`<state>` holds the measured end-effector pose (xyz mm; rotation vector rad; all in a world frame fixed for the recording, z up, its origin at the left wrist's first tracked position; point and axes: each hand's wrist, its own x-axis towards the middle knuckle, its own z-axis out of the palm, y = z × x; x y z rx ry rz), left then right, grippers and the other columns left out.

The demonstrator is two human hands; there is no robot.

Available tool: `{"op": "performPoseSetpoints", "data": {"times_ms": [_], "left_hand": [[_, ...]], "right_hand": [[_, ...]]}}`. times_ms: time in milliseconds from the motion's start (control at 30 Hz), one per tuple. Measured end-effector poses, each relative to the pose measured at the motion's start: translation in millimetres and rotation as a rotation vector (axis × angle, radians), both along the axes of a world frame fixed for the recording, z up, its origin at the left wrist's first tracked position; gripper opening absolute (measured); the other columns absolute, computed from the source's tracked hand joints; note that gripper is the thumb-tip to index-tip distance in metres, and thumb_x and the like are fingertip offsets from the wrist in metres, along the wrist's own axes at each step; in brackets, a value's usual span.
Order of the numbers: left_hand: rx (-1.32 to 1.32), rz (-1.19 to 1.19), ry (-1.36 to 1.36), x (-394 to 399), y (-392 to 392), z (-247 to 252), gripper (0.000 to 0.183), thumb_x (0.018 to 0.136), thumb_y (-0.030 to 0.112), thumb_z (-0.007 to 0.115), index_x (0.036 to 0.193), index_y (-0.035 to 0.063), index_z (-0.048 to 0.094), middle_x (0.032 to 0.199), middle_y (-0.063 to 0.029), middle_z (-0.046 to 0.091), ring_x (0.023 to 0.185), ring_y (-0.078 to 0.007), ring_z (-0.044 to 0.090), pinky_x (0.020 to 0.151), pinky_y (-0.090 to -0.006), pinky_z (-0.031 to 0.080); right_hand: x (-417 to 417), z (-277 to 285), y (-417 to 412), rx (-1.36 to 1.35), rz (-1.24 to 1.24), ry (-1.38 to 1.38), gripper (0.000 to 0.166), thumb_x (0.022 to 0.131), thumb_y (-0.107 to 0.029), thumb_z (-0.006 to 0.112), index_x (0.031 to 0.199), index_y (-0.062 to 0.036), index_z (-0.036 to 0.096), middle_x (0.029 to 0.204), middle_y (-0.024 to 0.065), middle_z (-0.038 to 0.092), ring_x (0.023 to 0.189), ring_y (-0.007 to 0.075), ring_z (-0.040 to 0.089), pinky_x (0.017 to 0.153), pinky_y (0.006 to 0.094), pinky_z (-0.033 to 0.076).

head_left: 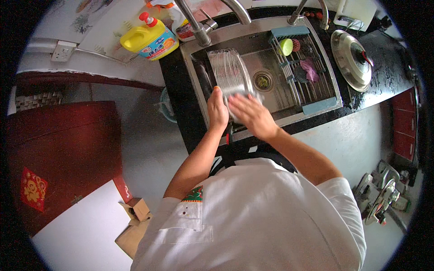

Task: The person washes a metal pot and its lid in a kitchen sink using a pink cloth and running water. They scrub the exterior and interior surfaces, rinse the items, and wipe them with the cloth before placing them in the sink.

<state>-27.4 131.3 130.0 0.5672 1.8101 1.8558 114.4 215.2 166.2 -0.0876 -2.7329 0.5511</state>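
A wet stainless steel pan (pixel 232 69) stands tilted in the left part of the sink (pixel 234 135), its side streaked with what looks like suds. My left hand (pixel 217 110) grips the near end of the pan from the left, thumb up along its edge. Against the pan's side lies my right hand (pixel 252 115), its fingers stretched out and blurred. Whether anything sits under that palm is hidden. Below my hands a dark handle with a red tip (pixel 229 138) reaches over the sink's front rim.
A steel faucet (pixel 203 35) rises behind the pan. Right of the drain (pixel 262 81), a rack (pixel 318 106) holds a green scrubber (pixel 286 46) and a pink cloth (pixel 309 71). A yellow detergent bottle (pixel 154 40) stands left; a pan lid (pixel 351 64) lies right.
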Motion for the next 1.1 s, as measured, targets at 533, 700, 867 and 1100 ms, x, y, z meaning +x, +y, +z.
{"op": "performPoseSetpoints", "data": {"times_ms": [533,700,867,1100], "left_hand": [[0.107,-0.022,-0.49,-38,14,0,0.047,0.098,0.04,0.042,0.119,0.0001,0.054,0.12,-0.0108,0.059,0.112,-0.02,0.053,0.099,-0.0345,0.037],[0.048,-0.134,-0.867,-76,62,54,0.04,0.099,0.039,0.043,0.112,0.0045,0.057,0.106,-0.0093,0.065,0.093,-0.0216,0.063,0.083,-0.0378,0.051],[-0.004,-0.016,-0.681,-49,73,62,0.034,0.1,0.032,0.042,0.109,0.0042,0.058,0.104,-0.0092,0.065,0.092,-0.022,0.064,0.081,-0.0386,0.052],[0.08,-0.157,-0.697,-51,66,96,0.026,0.099,0.025,0.045,0.107,0.0042,0.059,0.104,-0.009,0.064,0.093,-0.0195,0.063,0.082,-0.0359,0.051]], "right_hand": [[-40,8,21,-0.102,-0.122,0.176,0.049,0.081,-0.009,0.053,0.13,-0.0061,0.051,0.138,0.0099,0.048,0.128,0.0275,0.045,0.109,0.0432,0.033],[-8,4,7,-0.042,-0.088,0.096,0.051,0.082,-0.006,0.049,0.133,-0.0085,0.049,0.141,0.0081,0.045,0.131,0.0249,0.042,0.109,0.0425,0.033],[-4,22,19,-0.047,-0.149,0.068,0.054,0.079,-0.003,0.052,0.133,-0.0085,0.05,0.14,0.0081,0.046,0.131,0.0251,0.042,0.109,0.0435,0.032],[-24,69,40,-0.12,-0.246,0.133,0.06,0.074,-0.002,0.055,0.133,-0.0082,0.048,0.14,0.0093,0.046,0.132,0.0278,0.039,0.112,0.0462,0.025]]}}
